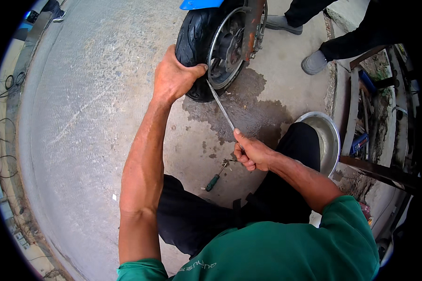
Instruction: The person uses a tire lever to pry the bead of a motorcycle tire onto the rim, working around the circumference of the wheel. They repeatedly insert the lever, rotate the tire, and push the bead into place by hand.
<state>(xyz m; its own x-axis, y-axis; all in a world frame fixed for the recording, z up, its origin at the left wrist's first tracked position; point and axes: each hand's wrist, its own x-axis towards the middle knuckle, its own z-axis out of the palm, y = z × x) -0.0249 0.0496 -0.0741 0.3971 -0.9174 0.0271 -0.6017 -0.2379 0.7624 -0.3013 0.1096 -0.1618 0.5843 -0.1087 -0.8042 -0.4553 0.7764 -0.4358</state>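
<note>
A wheel with a black tyre [192, 42] and a metal rim [215, 44] stands at the top middle, below a blue mudguard [201, 4]. My left hand [174, 77] is closed round the tyre's left side, its thumb pressing on the sidewall near the rim. In my right hand [254, 153] is a long, flat metal tyre lever [223, 110], gripped at its near end with the thumb along it. The lever's far tip meets the tyre's edge at the rim, close below my left thumb; whether it is tucked under the bead I cannot tell.
A green-handled screwdriver [213, 181] lies on the concrete between my legs. Beside my right knee stands a metal basin [331, 140]. Water has wet the ground [251, 105] by the wheel. Another person's grey shoes [314, 62] are beyond it. A rusty metal frame [377, 172] runs along the right.
</note>
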